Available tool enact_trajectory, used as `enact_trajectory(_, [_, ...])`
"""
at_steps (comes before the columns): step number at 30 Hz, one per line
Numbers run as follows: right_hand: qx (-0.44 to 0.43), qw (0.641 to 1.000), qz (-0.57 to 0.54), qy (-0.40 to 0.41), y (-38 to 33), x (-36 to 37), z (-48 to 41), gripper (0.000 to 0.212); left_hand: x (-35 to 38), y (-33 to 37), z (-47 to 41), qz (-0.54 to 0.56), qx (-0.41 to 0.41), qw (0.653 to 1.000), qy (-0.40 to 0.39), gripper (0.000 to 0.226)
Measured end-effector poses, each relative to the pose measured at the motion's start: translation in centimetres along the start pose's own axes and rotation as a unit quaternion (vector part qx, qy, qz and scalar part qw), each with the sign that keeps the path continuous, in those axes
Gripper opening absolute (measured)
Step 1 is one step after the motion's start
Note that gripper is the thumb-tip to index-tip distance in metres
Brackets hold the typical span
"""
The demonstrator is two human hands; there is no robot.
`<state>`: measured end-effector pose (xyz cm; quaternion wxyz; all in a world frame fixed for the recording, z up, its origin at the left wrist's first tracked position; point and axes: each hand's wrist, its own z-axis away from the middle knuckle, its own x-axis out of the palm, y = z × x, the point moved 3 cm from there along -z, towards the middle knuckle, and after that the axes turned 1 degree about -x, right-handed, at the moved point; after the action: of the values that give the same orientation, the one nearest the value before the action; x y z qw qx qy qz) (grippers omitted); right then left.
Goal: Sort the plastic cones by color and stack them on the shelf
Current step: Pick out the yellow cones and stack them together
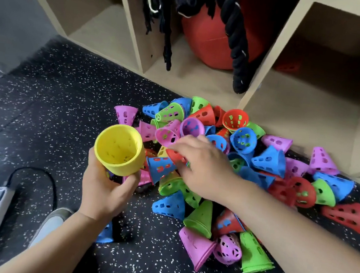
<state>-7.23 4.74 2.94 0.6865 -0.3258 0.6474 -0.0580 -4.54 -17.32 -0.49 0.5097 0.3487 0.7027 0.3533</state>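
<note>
My left hand (105,186) grips yellow perforated plastic cone (119,149), left of centre. My right hand (202,166), fingers loosely spread, lies on multicoloured plastic cone pile (269,158), mid-frame.

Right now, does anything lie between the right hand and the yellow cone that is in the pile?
Yes. The yellow cone shows only as a sliver. A red cone lies between it and the right hand, a blue cone covers its lower side, and a pink cone sits just above it.

Head camera looks steeply down — close over cone pile (227,165) — facing shelf (247,94).
</note>
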Motion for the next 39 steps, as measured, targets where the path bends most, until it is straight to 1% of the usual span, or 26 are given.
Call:
enact_trajectory(1, [-0.007, 0.999, -0.008, -0.048, -0.9, 1.1, -1.0, 0.039, -0.3, -0.2, -0.2, 0.004, -0.006, 1.000, 0.007, 0.057])
enact_trajectory(2, [-0.009, 0.996, -0.004, -0.084, -1.4, 2.0, -1.8, 0.034, -0.7, -0.3, -0.4, 0.007, -0.009, 1.000, 0.015, 0.057])
enact_trajectory(4, [-0.010, 0.990, 0.043, -0.135, -1.9, 2.9, -3.1, 0.018, -1.1, -0.2, -0.7, 0.003, 0.001, 1.000, 0.025, 0.055])
enact_trajectory(5, [0.002, 0.986, 0.069, -0.150, -1.7, 3.0, -3.5, 0.019, -1.3, -0.1, -0.8, 0.002, 0.005, 1.000, 0.027, 0.054])
enact_trajectory(7, [0.037, 0.983, 0.105, -0.149, -1.0, 2.7, -4.1, 0.029, -1.5, 0.0, -1.2, 0.013, -0.001, 1.000, 0.026, 0.054])
enact_trajectory(8, [0.057, 0.981, 0.124, -0.139, -0.5, 2.6, -4.4, 0.031, -1.5, 0.0, -1.3, 0.018, -0.003, 0.999, 0.026, 0.055])
enact_trajectory(10, [0.080, 0.974, 0.169, -0.132, 0.1, 2.7, -4.8, 0.025, -1.6, -0.3, -1.6, 0.020, -0.005, 0.999, 0.027, 0.056])
enact_trajectory(12, [0.073, 0.967, 0.196, -0.146, 0.1, 3.0, -5.4, 0.014, -1.6, -0.6, -1.7, 0.017, -0.007, 0.999, 0.026, 0.057])
enact_trajectory(16, [0.034, 0.936, 0.262, -0.233, -0.3, 3.8, -6.5, 0.043, -1.5, -0.6, -2.0, 0.008, -0.007, 1.000, 0.017, 0.058])
enact_trajectory(18, [0.026, 0.927, 0.287, -0.238, 0.0, 4.5, -6.8, 0.044, -1.5, -0.6, -2.0, 0.006, -0.003, 1.000, 0.016, 0.057])
enact_trajectory(19, [0.017, 0.929, 0.291, -0.227, 0.2, 4.9, -6.9, 0.039, -1.5, -0.6, -2.0, 0.008, -0.002, 1.000, 0.016, 0.056])
enact_trajectory(21, [-0.002, 0.941, 0.284, -0.185, 0.7, 5.5, -6.6, 0.019, -1.5, -0.6, -2.1, 0.013, -0.008, 1.000, 0.018, 0.053])
enact_trajectory(22, [-0.003, 0.946, 0.278, -0.166, 0.9, 5.5, -6.5, 0.015, -1.5, -0.6, -2.2, 0.014, -0.011, 1.000, 0.018, 0.052])
enact_trajectory(24, [0.003, 0.955, 0.268, -0.127, 1.3, 5.5, -6.3, 0.016, -1.5, -0.6, -2.1, 0.012, -0.011, 1.000, 0.019, 0.053])
enact_trajectory(25, [0.002, 0.959, 0.268, -0.098, 1.3, 5.3, -6.1, 0.013, -1.5, -0.5, -2.1, 0.010, -0.008, 1.000, 0.020, 0.053])
enact_trajectory(26, [0.003, 0.964, 0.261, -0.056, 1.3, 4.7, -6.0, 0.010, -1.5, -0.5, -2.1, 0.008, -0.007, 1.000, 0.018, 0.052])
enact_trajectory(27, [0.009, 0.970, 0.243, -0.009, 1.2, 4.0, -5.6, 0.016, -1.5, -0.6, -2.1, 0.007, -0.009, 1.000, 0.015, 0.052])
enact_trajectory(28, [0.021, 0.975, 0.219, 0.037, 1.4, 3.3, -5.2, 0.022, -1.4, -0.6, -2.1, 0.007, -0.014, 1.000, 0.013, 0.053])
enact_trajectory(29, [0.035, 0.977, 0.191, 0.086, 1.7, 2.5, -4.7, 0.023, -1.4, -0.6, -2.1, 0.006, -0.018, 1.000, 0.011, 0.053])
enact_trajectory(30, [0.048, 0.977, 0.160, 0.133, 2.1, 1.7, -4.0, 0.019, -1.3, -0.6, -2.0, 0.004, -0.021, 1.000, 0.008, 0.053])
enact_trajectory(32, [0.101, 0.976, 0.080, 0.177, 2.7, -0.4, -2.8, 0.012, -0.9, -0.3, -2.0, 0.003, -0.017, 1.000, -0.002, 0.055])
enact_trajectory(33, [0.136, 0.971, 0.035, 0.194, 3.0, -1.4, -2.1, 0.010, -0.7, -0.1, -2.0, 0.004, -0.014, 1.000, -0.009, 0.056])
enact_trajectory(36, [0.226, 0.942, -0.068, 0.237, 3.7, -4.3, -0.1, 0.009, 0.2, 0.3, -1.6, 0.010, -0.006, 0.999, -0.035, 0.058])
enact_trajectory(38, [0.276, 0.916, -0.132, 0.261, 3.9, -6.2, 1.3, 0.011, 0.9, 0.6, -1.2, 0.010, -0.002, 0.998, -0.059, 0.059])
enact_trajectory(39, [0.295, 0.897, -0.174, 0.280, 3.8, -7.2, 2.0, 0.013, 1.3, 0.9, -0.9, 0.006, 0.002, 0.997, -0.071, 0.058])
